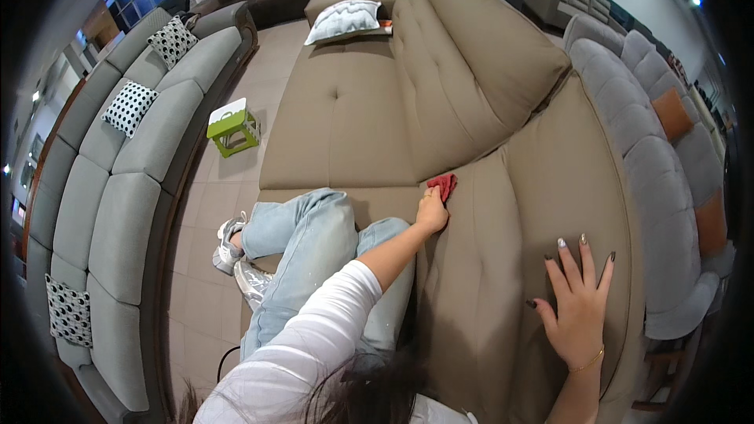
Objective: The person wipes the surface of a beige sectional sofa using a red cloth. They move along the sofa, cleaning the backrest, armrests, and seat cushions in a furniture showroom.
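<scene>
My left hand grips a crumpled red cloth. The cloth touches the brown upholstered sofa at the seam where the seat meets the backrest cushions. My right hand lies flat, fingers spread and palm down, on the sofa's padded back. Nothing is held in it. A ring shows on my left hand and a thin bracelet on my right wrist. My legs in light blue jeans are bent on the seat, the shoes near its left edge.
A white and grey cushion rests at the sofa's far end, with an orange item partly under it. On the tiled floor stands a green and white step stool. Grey sofas flank both sides, one with patterned cushions. A black cable curves near my legs.
</scene>
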